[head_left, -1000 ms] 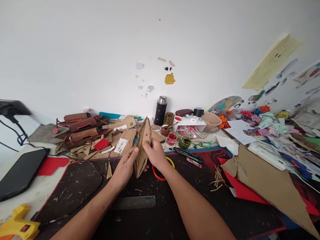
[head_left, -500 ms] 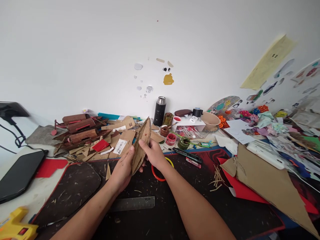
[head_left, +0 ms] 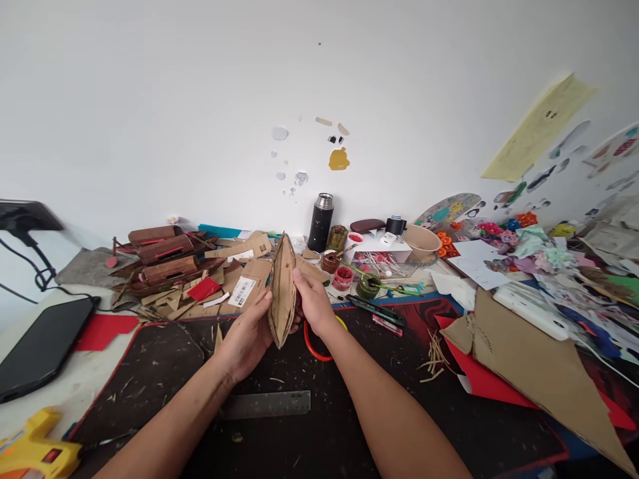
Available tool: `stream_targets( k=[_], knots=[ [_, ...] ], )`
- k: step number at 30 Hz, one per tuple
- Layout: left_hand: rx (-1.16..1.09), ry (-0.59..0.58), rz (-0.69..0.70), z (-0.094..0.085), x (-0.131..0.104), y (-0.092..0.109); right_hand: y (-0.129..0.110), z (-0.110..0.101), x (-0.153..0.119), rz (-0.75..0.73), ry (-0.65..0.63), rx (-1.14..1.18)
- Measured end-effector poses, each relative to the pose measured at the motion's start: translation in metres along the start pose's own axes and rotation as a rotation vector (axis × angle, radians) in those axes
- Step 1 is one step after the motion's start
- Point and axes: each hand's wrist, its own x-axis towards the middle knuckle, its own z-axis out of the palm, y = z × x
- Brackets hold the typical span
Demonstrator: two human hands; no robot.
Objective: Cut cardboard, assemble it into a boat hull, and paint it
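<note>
Between my two hands stands a small cardboard boat hull [head_left: 283,293], pointed at both ends, its hollow inside facing me. My left hand [head_left: 248,332] grips its left edge, thumb along the near side. On the right edge, my right hand [head_left: 315,303] is closed with its thumb near the rim; most of its fingers are hidden behind the hull. A roll of red and yellow tape [head_left: 319,351] lies on the dark mat under my right wrist. Below the hands rests a clear ruler [head_left: 272,404].
Brown model boats [head_left: 167,256] and cardboard scraps fill the back left. Paint jars [head_left: 343,277], a black flask [head_left: 321,223] and a utility knife [head_left: 377,310] lie further back. A yellow glue gun [head_left: 37,446] sits front left, and a large cardboard sheet [head_left: 534,366] at right.
The hull has turned so that its hollow inside now faces me more fully. My right hand has shifted slightly right along with its edge.
</note>
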Motion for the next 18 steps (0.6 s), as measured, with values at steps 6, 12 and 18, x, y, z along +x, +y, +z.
stream_targets(
  k=[6,12,18],
  knots=[
    [0.042,-0.077,0.023,-0.0004,-0.0017,-0.0007,-0.0051,-0.0003,-0.0004,-0.033,0.029,-0.018],
    [0.107,-0.076,0.039,-0.0009,-0.0014,-0.0020,-0.0023,-0.0005,0.0012,-0.019,0.038,-0.037],
    [0.124,-0.029,0.048,-0.0007,-0.0004,-0.0024,-0.0014,-0.0009,0.0017,-0.005,0.039,-0.010]
  ],
)
